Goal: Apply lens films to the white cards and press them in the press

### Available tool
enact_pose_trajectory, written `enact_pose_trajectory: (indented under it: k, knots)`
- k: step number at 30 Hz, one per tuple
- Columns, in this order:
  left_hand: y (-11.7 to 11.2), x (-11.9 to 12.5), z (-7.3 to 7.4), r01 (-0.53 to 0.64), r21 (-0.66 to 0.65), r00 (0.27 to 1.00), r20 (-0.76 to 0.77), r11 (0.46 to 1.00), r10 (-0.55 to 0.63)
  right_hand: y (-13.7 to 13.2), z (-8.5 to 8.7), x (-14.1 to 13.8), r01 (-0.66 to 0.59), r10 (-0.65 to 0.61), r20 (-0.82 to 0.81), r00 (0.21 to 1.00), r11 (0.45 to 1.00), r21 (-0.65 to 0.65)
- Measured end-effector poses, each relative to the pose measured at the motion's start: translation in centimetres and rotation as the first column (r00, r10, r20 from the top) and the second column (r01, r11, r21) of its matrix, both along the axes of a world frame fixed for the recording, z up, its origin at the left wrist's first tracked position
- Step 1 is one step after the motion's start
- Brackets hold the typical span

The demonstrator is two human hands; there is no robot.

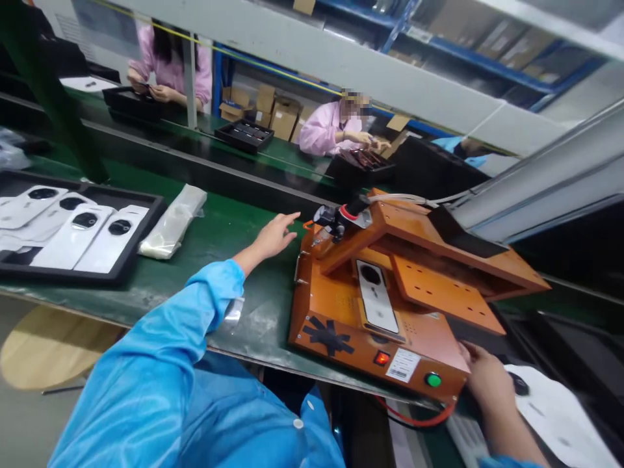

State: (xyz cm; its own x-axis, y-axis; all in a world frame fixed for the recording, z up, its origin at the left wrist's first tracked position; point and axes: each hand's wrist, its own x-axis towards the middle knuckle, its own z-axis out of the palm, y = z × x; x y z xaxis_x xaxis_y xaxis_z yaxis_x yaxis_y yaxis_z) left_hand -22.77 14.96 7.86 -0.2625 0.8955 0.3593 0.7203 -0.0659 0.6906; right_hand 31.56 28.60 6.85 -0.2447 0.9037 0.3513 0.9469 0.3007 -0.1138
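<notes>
My left hand (275, 235) is over the green bench, just left of an orange press machine (322, 305). Its fingers are stretched out and apart, holding nothing. A white phone back panel (381, 305) with a dark round camera area lies in the fixture under the machine's raised plate (439, 289). My right hand (490, 383) is at the machine's right side, near its front corner. Those fingers are blurred and partly hidden, so any grip cannot be made out. Beside that hand are more white panels (556, 409).
At left, a black tray (117, 270) holds several white panels, with a plastic-wrapped bundle (175, 221) alongside. The machine's front has a lit red switch (382, 357) and a green button (433, 379). Across the bench, people in pink sleeves work at black trays (244, 134).
</notes>
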Motion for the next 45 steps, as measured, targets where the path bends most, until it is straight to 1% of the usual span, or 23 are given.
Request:
enact_pose_trajectory:
  k: [2,4,6,8,10,12,16,19,21,23,25,27,28,30,31,33,34,35,36,38,40,42,45]
  knots:
    - [3.3,0.0,0.6,0.06,0.021,0.997,-0.051,0.998,-0.059,-3.6,-1.5,2.0,0.159,-0.157,-0.08,0.984,0.987,0.018]
    - [5.0,0.0,1.0,0.114,0.013,0.986,-0.12,0.993,-0.111,-6.9,-3.6,3.9,0.289,-0.287,-0.169,0.943,0.957,-0.01]
    - [5.6,-0.3,1.3,0.131,-0.011,0.972,-0.195,0.991,-0.131,-9.5,-5.7,5.3,0.335,-0.344,-0.248,0.906,0.939,-0.081]
    - [5.5,-1.0,1.7,0.116,-0.031,0.955,-0.271,0.993,-0.12,-11.2,-7.3,5.9,0.327,-0.364,-0.314,0.877,0.931,-0.164]
    - [5.2,-1.7,2.1,0.093,-0.046,0.935,-0.339,0.995,-0.104,-12.1,-8.2,5.8,0.289,-0.36,-0.349,0.865,0.927,-0.24]
    - [5.2,-2.0,2.8,0.079,-0.064,0.916,-0.388,0.995,-0.097,-12.3,-8.3,5.1,0.257,-0.343,-0.347,0.873,0.927,-0.272]
    - [6.0,-1.2,4.4,0.023,-0.114,0.903,-0.424,0.993,-0.07,-11.5,-8.1,3.8,0.22,-0.285,-0.328,0.901,0.95,-0.222]
    - [5.9,0.1,5.3,-0.034,-0.178,0.907,-0.419,0.983,-0.045,-11.0,-8.4,3.7,0.2,-0.261,-0.354,0.898,0.959,-0.2]
    - [4.9,0.5,5.8,-0.067,-0.208,0.905,-0.425,0.976,-0.028,-11.2,-8.5,3.8,0.196,-0.251,-0.377,0.892,0.964,-0.179]
    - [2.7,0.3,6.4,-0.111,-0.219,0.9,-0.436,0.969,0.004,-12.2,-8.2,3.5,0.223,-0.252,-0.404,0.879,0.968,-0.119]
    - [-0.7,-0.1,6.9,-0.155,-0.234,0.9,-0.434,0.96,0.04,-13.6,-7.6,2.4,0.236,-0.212,-0.45,0.868,0.972,-0.002]
    - [-5.4,-0.2,7.0,-0.132,-0.217,0.905,-0.423,0.967,0.029,-14.9,-6.9,0.6,0.181,-0.095,-0.513,0.853,0.976,0.121]
    - [-8.0,0.2,6.7,-0.111,-0.152,0.909,-0.416,0.982,0.038,-15.4,-6.5,-0.4,0.149,-0.039,-0.544,0.838,0.976,0.16]
    - [-13.8,1.5,5.3,-0.162,0.027,0.917,-0.366,0.986,0.161,-16.1,-6.1,-2.1,0.1,0.054,-0.54,0.84,0.963,0.251]
    - [-16.6,2.3,4.1,-0.217,0.059,0.913,-0.34,0.974,0.224,-16.3,-6.1,-2.8,0.065,0.095,-0.501,0.86,0.954,0.292]
    - [-21.6,3.8,1.1,-0.309,0.139,0.904,-0.263,0.941,0.336,-16.6,-6.4,-3.5,-0.038,0.177,-0.381,0.907,0.938,0.345]
    - [-23.7,4.1,-0.5,-0.345,0.126,0.892,-0.263,0.93,0.366,-16.7,-6.6,-3.6,-0.09,0.213,-0.33,0.92,0.932,0.351]
    - [-25.4,4.2,-2.1,-0.405,0.144,0.862,-0.27,0.903,0.429,-16.8,-6.8,-3.6,-0.13,0.241,-0.298,0.924,0.928,0.349]
    - [-26.7,3.9,-3.6,-0.434,0.149,0.84,-0.289,0.889,0.459,-16.9,-6.9,-3.6,-0.152,0.258,-0.278,0.925,0.924,0.351]
    - [-28.2,2.9,-6.2,-0.49,0.182,0.793,-0.313,0.853,0.522,-17.0,-7.0,-3.4,-0.152,0.254,-0.254,0.933,0.92,0.362]
    - [-28.8,1.7,-8.0,-0.531,0.23,0.754,-0.311,0.816,0.578,-17.1,-6.9,-3.2,-0.143,0.234,-0.226,0.946,0.923,0.358]
    - [-28.9,1.0,-9.0,-0.564,0.287,0.708,-0.315,0.774,0.632,-17.1,-6.6,-3.0,-0.13,0.203,-0.198,0.959,0.935,0.329]
    - [-28.7,1.0,-9.6,-0.592,0.323,0.644,-0.362,0.739,0.674,-17.1,-6.0,-2.8,-0.101,0.154,-0.211,0.965,0.965,0.242]
